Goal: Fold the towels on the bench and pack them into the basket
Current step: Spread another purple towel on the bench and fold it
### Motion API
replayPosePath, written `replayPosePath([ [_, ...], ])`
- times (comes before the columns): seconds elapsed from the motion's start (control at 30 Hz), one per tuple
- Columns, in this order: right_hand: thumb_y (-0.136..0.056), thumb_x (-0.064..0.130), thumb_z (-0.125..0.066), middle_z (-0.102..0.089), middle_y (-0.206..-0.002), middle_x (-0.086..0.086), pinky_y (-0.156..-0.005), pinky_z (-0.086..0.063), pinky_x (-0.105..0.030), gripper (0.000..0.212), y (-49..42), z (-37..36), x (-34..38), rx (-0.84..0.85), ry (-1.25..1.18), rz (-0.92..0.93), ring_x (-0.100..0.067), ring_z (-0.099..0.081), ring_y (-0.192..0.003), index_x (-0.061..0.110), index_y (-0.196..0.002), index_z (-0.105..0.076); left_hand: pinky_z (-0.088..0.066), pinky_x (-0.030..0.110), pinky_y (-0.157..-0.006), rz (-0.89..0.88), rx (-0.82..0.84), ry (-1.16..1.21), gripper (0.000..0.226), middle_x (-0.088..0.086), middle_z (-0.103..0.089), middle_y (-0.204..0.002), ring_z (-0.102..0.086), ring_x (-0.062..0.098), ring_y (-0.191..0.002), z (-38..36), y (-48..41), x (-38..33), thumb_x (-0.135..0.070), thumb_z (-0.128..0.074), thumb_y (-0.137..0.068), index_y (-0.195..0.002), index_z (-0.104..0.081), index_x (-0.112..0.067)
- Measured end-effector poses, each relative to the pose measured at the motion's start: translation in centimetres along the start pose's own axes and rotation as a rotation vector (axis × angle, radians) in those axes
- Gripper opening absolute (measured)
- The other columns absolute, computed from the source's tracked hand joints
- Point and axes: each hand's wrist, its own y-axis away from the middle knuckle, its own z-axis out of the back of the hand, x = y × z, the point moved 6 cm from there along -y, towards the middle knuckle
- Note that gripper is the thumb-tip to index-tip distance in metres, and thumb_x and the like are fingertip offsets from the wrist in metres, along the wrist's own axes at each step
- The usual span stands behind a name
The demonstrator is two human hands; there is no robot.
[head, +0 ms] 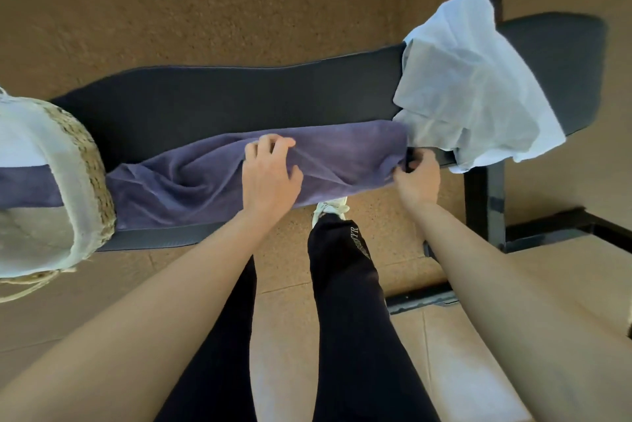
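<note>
Towel (212,178) between fingers (427,159) of right hand (417,180)

Your purple towel (212,178) is soft, matt, napped cloth; the white towel (472,79) thinner, smoother cloth. Bench (239,93) pad is dark, matt, finely grained. Basket (92,161) is rough woven straw with a pale cloth liner (51,154). Floor (205,4) looks rough, brown, matt.

One black worktop (239,96) carries two loose towels: one purple towel (205,178) and one pale towel (472,86). One woven basket (92,165) shows one purple folded towel (24,187) inside. Two bare hands appear, one left hand (270,175) and one right hand (419,178). One white shoe (330,208).
</note>
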Motion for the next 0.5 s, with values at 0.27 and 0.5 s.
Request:
replayPosePath([
  [0.27,-0.091,0.024,-0.065,-0.069,-0.099,-0.002,-0.083,-0.048,-0.035,0.021,0.0,0.4,5.9,0.111,0.33,0.502,-0.023,-0.062,-0.096,0.025,-0.111,-0.072,-0.05,0.041,-0.088,0.059,0.036,-0.009,0.044,0.01,-0.053,-0.133,-0.052,0.031,-0.112,1.0,0.0,4.3,-0.005,-0.063,-0.088,-0.131,-0.057,-0.016],
  [0.5,-0.101,0.019,-0.054,-0.067,-0.061,-0.003,-0.053,-0.05,-0.024,0.006,-2.2,1.4,8.9,0.021,-0.239,0.173,-0.011,-0.061,-0.048,0.018,-0.097,-0.059,-0.046,0.035,-0.082,0.2,0.066,0.102,0.045,0.006,-0.052,-0.128,-0.061,0.021,-0.091,1.4,0.9,7.9,-0.016,-0.066,-0.096,-0.137,-0.049,-0.019],
])
